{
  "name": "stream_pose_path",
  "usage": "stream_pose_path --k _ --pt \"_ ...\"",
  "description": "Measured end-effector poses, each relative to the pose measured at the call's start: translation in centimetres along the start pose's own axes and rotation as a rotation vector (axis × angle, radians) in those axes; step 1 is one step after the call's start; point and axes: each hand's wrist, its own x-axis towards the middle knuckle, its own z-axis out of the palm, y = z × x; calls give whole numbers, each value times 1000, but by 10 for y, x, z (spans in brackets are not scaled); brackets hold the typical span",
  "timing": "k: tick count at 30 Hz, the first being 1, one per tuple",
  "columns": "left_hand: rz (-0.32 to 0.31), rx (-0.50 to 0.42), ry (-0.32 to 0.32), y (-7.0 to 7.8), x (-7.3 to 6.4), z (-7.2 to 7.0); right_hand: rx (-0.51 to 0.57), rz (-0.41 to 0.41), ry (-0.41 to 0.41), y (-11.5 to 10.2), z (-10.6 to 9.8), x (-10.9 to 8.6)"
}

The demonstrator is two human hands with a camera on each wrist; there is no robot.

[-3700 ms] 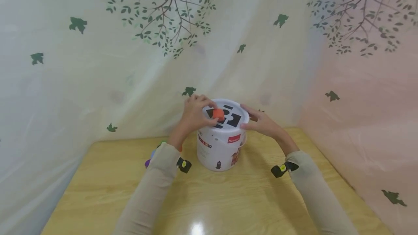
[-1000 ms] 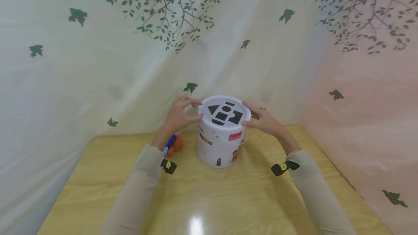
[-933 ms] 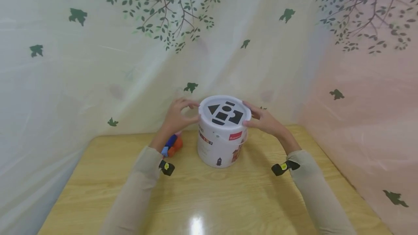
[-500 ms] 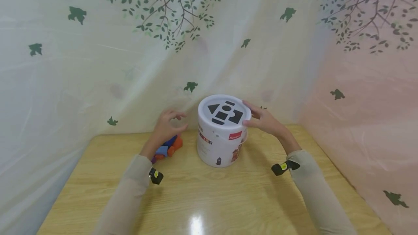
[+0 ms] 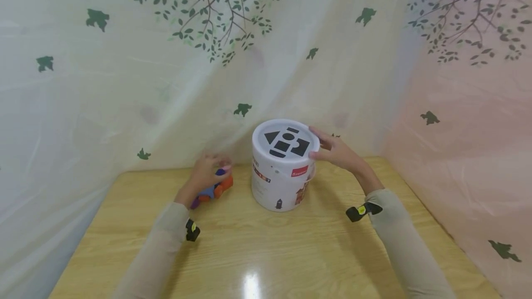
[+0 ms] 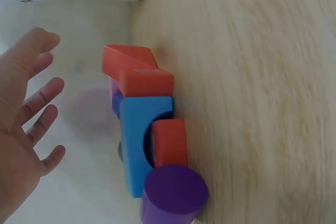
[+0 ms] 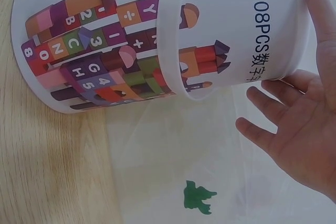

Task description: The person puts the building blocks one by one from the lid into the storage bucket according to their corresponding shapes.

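Note:
A white lidded bucket (image 5: 266,188) stands upright on the table; its lid (image 5: 297,136) has several dark cut-out shapes. My right hand (image 5: 338,153) holds the lid's right rim, thumb at the front and fingers toward the back. In the right wrist view some of its fingers (image 7: 262,137) stand clear of the bucket. My left hand (image 5: 205,172) is over a group of toy blocks left of the bucket, holding nothing. In the left wrist view its fingers are spread, apart from the blue arch block (image 6: 134,145), the purple cylinder (image 6: 176,190) and the orange-red blocks (image 6: 147,82).
The wooden table (image 5: 266,253) runs up to a pale curtain (image 5: 174,82) printed with leaves and branches. A thin handle (image 5: 311,175) hangs at the bucket's right side. The blocks lie touching or close together near the table's back edge.
Earlier my left hand held an orange block over the lid; now that block is out of its fingers. The left hand has moved left and down from the rim to the blocks. My right hand stays put.

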Motion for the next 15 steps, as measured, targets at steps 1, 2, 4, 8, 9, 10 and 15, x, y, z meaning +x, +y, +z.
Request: stream_pose_path --k 1,2,4,8,9,10,15 --pt "-8 12 -17 -1 -2 0 -3 0 -2 0 0 0" --pt "-18 25 -35 -1 -3 1 -3 0 -3 0 0 0" --pt "-41 47 -72 -2 -5 1 -6 0 -6 1 1 1" --pt "-63 68 -143 -2 -7 3 -8 0 -1 2 1 0" --pt "-64 72 -159 -2 -7 3 -7 0 0 2 1 -1" --pt "-63 77 -173 -2 -7 3 -7 1 1 2 1 -1" --pt "-52 123 -227 -5 -5 5 -10 -9 -2 0 0 -1"
